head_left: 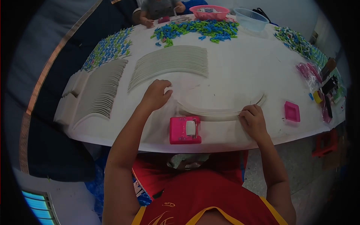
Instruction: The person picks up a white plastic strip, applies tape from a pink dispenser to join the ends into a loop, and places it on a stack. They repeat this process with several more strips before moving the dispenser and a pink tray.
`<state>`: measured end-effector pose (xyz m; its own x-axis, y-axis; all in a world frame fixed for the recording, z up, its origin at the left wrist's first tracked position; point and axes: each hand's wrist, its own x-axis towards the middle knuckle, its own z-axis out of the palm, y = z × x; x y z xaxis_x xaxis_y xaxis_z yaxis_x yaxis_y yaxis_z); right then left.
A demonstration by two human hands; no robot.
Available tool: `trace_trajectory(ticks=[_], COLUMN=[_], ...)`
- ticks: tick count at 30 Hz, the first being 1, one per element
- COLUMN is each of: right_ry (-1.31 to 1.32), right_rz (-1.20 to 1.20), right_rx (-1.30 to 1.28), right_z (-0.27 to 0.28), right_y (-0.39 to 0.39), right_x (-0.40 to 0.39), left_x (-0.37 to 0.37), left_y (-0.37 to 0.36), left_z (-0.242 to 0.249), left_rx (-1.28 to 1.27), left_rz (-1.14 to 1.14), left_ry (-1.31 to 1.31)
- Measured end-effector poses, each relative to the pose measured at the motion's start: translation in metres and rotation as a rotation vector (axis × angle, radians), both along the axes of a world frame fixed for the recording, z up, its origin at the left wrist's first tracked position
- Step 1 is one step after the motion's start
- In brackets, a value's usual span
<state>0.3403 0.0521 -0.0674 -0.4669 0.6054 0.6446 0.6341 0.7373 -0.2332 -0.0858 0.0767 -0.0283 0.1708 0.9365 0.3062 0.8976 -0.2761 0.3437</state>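
My left hand (159, 93) is over the table with its thumb and fingers apart and nothing between them, just below a curved stack of thin pale strips (172, 62). On the right, my right hand (252, 115) has its fingers closed on the right part of a few curved pale strips (213, 114), which lie together in front of me. Between my arms, by the strips' left part, stands a pink tape dispenser (180, 130) with a white roll. Another row of pale strips (103, 88) lies at the left.
Blue and green clips (197, 30) are heaped at the back, near a pink basin (209, 13) and a clear tub (251, 19). A pink tray (291, 111) and bagged items (311, 75) lie right. A person (159, 9) sits across the table (240, 67).
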Motion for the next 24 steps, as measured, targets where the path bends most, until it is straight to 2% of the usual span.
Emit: trace_trajectory(ticks=[3,9,14,16,24], right_ry=[-0.06,-0.16,-0.137,-0.174,-0.171], right_rz=[0.005,0.024,-0.024,0.041,-0.006], right_rx=[0.021,0.014,-0.017,0.0,-0.007], right_z=[0.005,0.014,0.014,0.014,0.014], right_y=[0.002,0.004,0.003,0.005,0.003], right_x=[0.0,0.004,-0.001,-0.004,0.001], left_x=[0.002,0.009,0.017,0.02,0.024], left_y=[-0.039,-0.078,-0.089,-0.091,-0.106], left_z=[0.019,0.028,0.032,0.033,0.037], left_rx=[-0.007,0.12,0.165,0.17,0.142], left_rz=[0.046,-0.053,-0.154,-0.157,-0.14], left_ry=[-0.066,-0.111,-0.138,-0.149,-0.177])
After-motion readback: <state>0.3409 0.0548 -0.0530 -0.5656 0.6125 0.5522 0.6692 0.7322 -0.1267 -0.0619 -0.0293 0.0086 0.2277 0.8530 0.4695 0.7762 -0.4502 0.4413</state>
